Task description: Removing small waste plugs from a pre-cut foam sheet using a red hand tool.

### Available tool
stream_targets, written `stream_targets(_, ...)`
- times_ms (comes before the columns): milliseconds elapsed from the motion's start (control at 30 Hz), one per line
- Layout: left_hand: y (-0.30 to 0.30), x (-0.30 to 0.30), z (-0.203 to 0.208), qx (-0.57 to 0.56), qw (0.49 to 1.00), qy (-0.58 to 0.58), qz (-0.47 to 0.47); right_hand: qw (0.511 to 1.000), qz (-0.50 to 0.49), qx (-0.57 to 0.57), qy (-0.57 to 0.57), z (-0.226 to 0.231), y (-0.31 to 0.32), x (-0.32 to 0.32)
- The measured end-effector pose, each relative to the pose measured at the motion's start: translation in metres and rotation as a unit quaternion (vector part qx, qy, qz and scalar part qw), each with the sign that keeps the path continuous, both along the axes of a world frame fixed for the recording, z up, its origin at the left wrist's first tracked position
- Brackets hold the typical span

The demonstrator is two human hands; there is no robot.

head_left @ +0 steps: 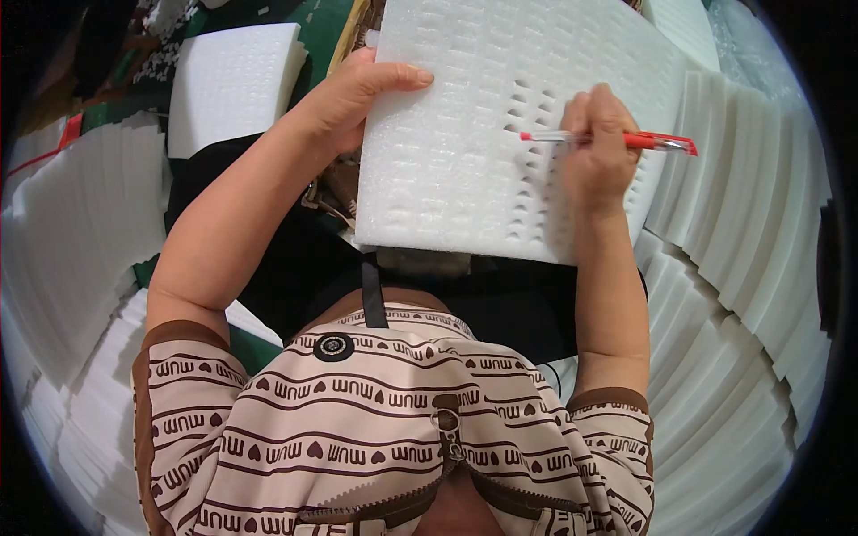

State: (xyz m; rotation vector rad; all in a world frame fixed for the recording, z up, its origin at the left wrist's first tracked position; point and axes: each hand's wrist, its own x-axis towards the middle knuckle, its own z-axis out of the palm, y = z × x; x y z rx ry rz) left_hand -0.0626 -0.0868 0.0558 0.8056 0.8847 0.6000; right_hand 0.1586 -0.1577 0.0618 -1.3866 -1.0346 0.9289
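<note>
A white foam sheet with rows of small slots lies tilted before me, over my lap. My left hand grips its left edge, thumb flat on top and fingers curled underneath, mostly hidden. Closed around a red pen, my right hand is over the sheet's right part, slightly blurred. The pen lies crosswise in the fist, its reddish tip pointing left. Several slots beside that hand show as dark half-moon openings, while those farther left look filled or closed. Whether the hand touches the sheet I cannot tell.
Stacked white foam sheets rise close on my right, and more stacks stand on the left. Another slotted foam piece lies at the far left, near white scraps. A brown-rimmed container shows partly behind my sheet.
</note>
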Motion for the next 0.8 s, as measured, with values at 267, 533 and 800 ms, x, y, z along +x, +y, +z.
stream_targets(267,0.002,0.002,0.006,0.013,0.999,0.025,-0.018,0.962,0.130,0.160,-0.180,-0.005,0.000,0.001)
stream_targets(533,0.005,0.001,0.004,0.024,0.999,0.028,-0.007,0.960,0.146,0.136,-0.196,0.000,-0.007,-0.007)
stream_targets(800,0.008,-0.002,0.006,0.008,1.000,0.009,-0.002,0.988,0.123,0.087,-0.021,0.000,-0.010,-0.003)
